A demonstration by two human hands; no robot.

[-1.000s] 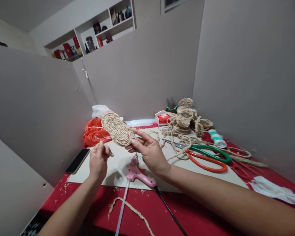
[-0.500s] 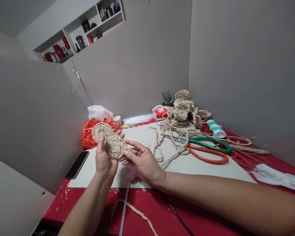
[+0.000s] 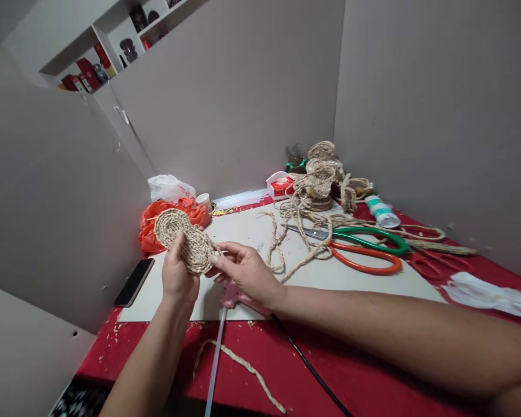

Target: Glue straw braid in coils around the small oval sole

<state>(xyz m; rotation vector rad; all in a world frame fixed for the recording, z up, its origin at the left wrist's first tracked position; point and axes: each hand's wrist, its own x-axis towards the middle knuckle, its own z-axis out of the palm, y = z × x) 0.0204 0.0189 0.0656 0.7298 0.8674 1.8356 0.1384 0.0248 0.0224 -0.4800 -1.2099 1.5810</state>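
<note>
A coiled straw-rope sole, shaped like a figure eight, is held up over the white board. My left hand grips it from below, thumb across its front face and fingers behind. At its lower right edge, my right hand pinches the rim between thumb and fingers. Beneath my right hand lies a pink glue gun, partly hidden, with a clear glue stick sticking out toward me and a black cord. A loose length of braided rope rests near the table's front.
Scissors with green and orange handles lie right of centre, beside a heap of straw rope. A phone and an orange plastic bag sit on the left. White gloves and a green-striped roll are at right.
The whole view has shifted, so the table appears slightly higher. Both hands keep hold of the straw-rope sole, which has moved a little left with them.
</note>
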